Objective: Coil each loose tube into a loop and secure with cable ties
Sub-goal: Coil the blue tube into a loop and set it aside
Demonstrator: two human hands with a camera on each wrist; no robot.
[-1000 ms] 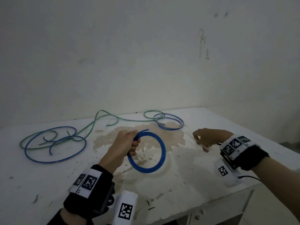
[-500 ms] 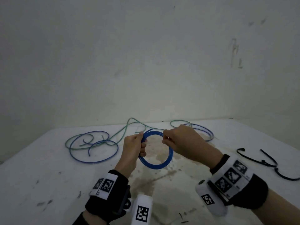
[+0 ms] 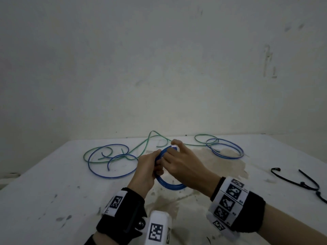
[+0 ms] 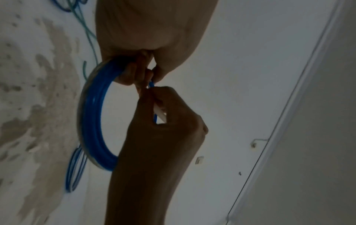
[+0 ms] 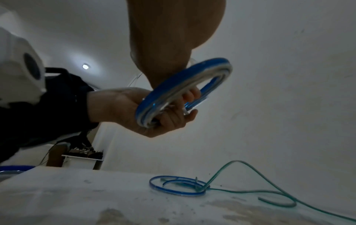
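Observation:
A tightly wound blue tube coil [image 3: 169, 185] hangs above the stained white table [image 3: 53, 191]. My left hand [image 3: 148, 167] grips the coil's left side, fingers curled round the strands [image 5: 154, 120]. My right hand [image 3: 178, 161] sits against the coil's upper part and pinches a thin white cable tie [image 3: 174, 147] beside the strands. In the left wrist view the coil [image 4: 92, 114] stands on edge, and the right hand's fingers [image 4: 154, 103] pinch the white cable tie [image 4: 159, 113] just below the left hand's fingers [image 4: 134, 73]. How far the tie wraps round the coil is hidden.
Loose blue and green tubes [image 3: 109, 160] lie tangled at the back left. A green tube [image 3: 152, 137] runs to a second blue loop [image 3: 226, 151] at the back right. Black cable ties [image 3: 297, 181] lie near the right edge. A wall stands behind the table.
My right hand came from the table's right side to the coil and now pinches a white tie against it. The left hand kept its grip and raised the coil slightly.

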